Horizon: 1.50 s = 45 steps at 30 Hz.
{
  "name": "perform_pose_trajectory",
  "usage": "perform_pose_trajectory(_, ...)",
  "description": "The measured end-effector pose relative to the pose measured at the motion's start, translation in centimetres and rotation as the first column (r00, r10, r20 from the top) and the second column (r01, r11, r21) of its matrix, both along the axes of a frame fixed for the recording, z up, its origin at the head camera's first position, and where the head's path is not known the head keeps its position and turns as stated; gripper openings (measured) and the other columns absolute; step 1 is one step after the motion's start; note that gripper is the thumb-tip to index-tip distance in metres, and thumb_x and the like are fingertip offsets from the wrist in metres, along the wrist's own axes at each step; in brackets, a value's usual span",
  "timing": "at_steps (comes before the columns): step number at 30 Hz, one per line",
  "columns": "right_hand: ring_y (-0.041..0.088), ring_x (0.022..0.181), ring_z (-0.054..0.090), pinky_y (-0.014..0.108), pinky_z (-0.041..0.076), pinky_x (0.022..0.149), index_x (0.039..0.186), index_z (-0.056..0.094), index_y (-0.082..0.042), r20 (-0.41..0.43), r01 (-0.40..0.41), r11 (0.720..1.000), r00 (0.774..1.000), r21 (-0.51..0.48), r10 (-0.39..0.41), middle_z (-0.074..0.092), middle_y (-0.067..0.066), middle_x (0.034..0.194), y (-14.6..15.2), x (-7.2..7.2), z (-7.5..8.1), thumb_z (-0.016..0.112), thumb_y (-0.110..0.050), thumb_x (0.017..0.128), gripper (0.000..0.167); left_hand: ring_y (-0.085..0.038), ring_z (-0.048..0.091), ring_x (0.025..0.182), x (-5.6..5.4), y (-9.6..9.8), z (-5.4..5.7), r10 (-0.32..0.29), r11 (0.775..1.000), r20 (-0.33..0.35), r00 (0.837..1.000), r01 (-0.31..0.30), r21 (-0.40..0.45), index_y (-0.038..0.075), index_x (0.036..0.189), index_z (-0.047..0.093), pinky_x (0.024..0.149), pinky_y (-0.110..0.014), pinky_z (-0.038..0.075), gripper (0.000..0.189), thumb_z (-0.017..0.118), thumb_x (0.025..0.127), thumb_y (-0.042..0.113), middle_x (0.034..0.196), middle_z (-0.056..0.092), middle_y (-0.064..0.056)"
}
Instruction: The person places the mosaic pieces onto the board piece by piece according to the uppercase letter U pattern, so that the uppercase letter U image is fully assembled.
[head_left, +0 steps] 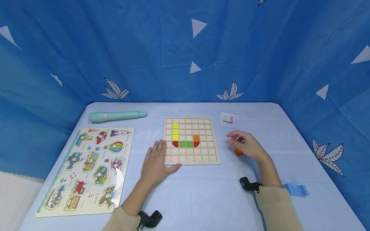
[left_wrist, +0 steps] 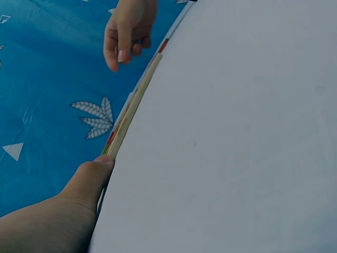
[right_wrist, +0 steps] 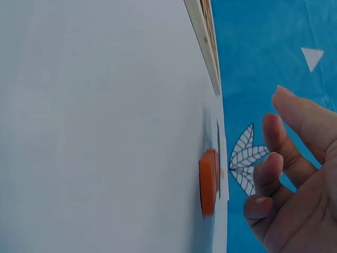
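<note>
A wooden grid board (head_left: 190, 158) lies on the table, holding several yellow squares (head_left: 175, 131), red rounded corner pieces (head_left: 196, 144), green squares (head_left: 186, 144) and one orange square (head_left: 196, 137). My left hand (head_left: 155, 163) rests against the board's left edge with fingers straight, its thumb (left_wrist: 92, 176) touching the near edge. To the right of the board, my right hand (head_left: 248, 145) hovers with loosely bent fingers and nothing between them. Orange blocks (right_wrist: 208, 182) lie on the table beneath it, partly hidden by the fingers in the head view.
A small pattern card (head_left: 229, 120) lies behind the right hand. Left of the board are a picture puzzle (head_left: 86, 166) with vehicle pieces and a mint-green tube (head_left: 119, 115). A blue strip (head_left: 297, 190) lies by the right sleeve. Blue curtains (head_left: 162, 48) surround the table.
</note>
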State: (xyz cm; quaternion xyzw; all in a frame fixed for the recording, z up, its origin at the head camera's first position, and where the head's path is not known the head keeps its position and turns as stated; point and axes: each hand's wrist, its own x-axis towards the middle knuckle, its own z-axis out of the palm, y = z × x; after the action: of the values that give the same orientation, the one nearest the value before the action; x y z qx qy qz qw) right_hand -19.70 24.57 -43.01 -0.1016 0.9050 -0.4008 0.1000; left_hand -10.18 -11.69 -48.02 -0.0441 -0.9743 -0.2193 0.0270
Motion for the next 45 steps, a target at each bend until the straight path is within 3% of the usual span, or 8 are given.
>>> perform_pose_trajectory(14,0.027,0.092,0.051,0.028,0.047,0.065,0.120,0.068,-0.013,0.005,0.069,0.997,0.998,0.034,-0.069,0.061,0.010,0.104,2.2,0.2,-0.5,0.068,-0.029,0.095,0.030,-0.031,0.015,0.155,0.1,0.1,0.2,-0.001,1.000,0.004,1.000,0.001,0.007,0.001,0.156,0.023,0.125,-0.053,0.014,0.116,0.066,0.077,0.073,0.165,0.021,-0.014)
perform_pose_trajectory(45,0.023,0.088,0.048,0.029,0.042,0.071,0.116,0.071,-0.011,0.001,0.076,0.990,0.997,0.117,-0.076,0.059,0.009,0.097,2.9,0.0,-2.2,0.071,-0.021,0.092,0.025,-0.031,0.015,0.155,0.1,0.0,0.0,-0.003,1.000,-0.005,1.000,0.003,0.012,0.001,0.156,0.023,0.125,-0.053,0.014,0.116,0.067,0.076,0.074,0.164,0.022,-0.014)
